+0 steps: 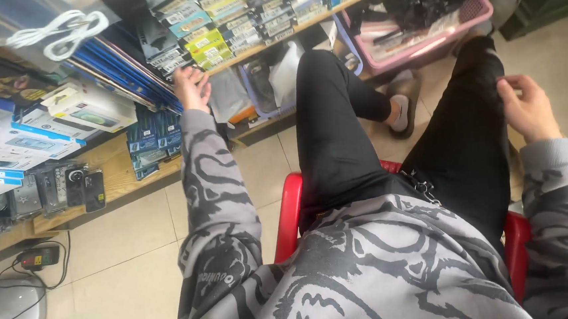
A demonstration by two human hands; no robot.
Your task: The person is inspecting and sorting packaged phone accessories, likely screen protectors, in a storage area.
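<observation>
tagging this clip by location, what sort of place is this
Probably a small phone accessory shop. Wooden shelves hold stacked boxed phone accessories, the left hand touches them, loose phone cases lie on the lower shelf, and white cables hang in a bag.

Your left hand (190, 87) touches thin blue packets (132, 69) with a shiny plastic look. They lean over the light brown wooden shelf (120, 179), which looks smooth and dull. Below that shelf, the pale floor tiles (127, 257) shine. Your grey patterned sleeve (214, 184) is soft cloth. The red plastic chair (289, 212) is glossy.
</observation>
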